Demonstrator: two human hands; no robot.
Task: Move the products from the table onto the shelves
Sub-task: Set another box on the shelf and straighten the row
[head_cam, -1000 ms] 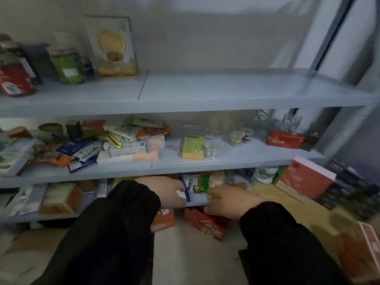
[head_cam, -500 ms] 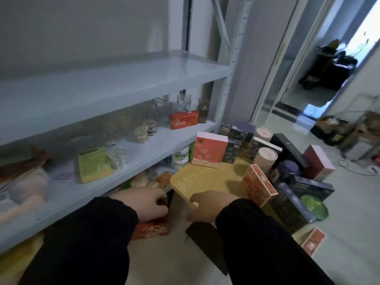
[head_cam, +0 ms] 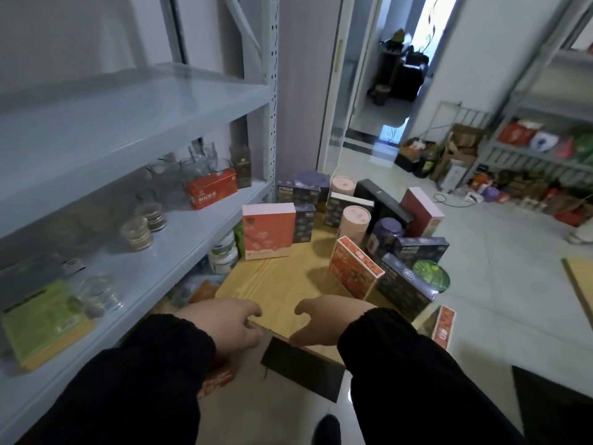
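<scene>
A low wooden table stands beside the grey metal shelves. On it are several boxed products: a red-and-pink box upright at the back left, an orange patterned box tilted in the middle, dark blue boxes, two pink tubes and a dark red box. My left hand hovers at the table's near corner, fingers apart and empty. My right hand is beside it over the near edge, also empty with fingers curled loosely.
The middle shelf holds a red box, glass jars and a green box. White tubs sit on the lower shelf. A doorway opens ahead. Another stocked rack stands at the far right.
My view has swung right from the shelves to the table. Both hands have left the lower shelf and now hang empty over the table's near edge.
</scene>
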